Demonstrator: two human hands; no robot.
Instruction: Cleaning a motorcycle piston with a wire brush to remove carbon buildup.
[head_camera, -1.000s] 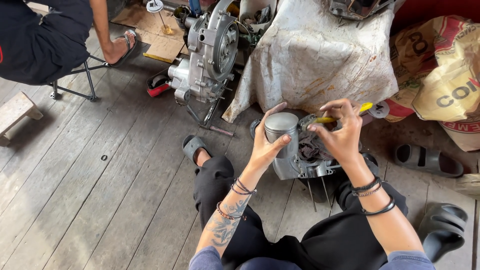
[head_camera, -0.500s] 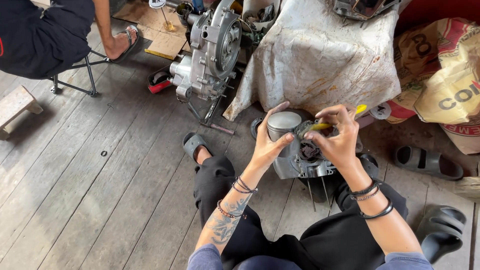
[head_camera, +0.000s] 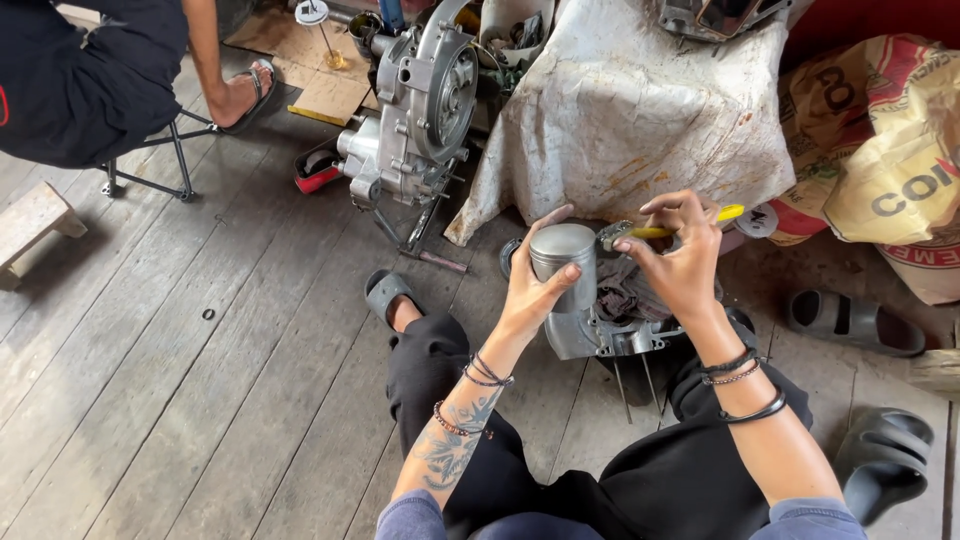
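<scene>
Both arms reach fwd from the body, elbows bent, hands close together at centre. L hand (head_camera: 535, 285) is raised, palm turned to the right, fingers curled and thumb pressed in a grip; forearm has a tattoo and thin bands at the wrist. R hand (head_camera: 680, 255) is a bit higher, back to the camera, wrist bent, thumb and fingertips pinched together; dark bands at wrist.
</scene>
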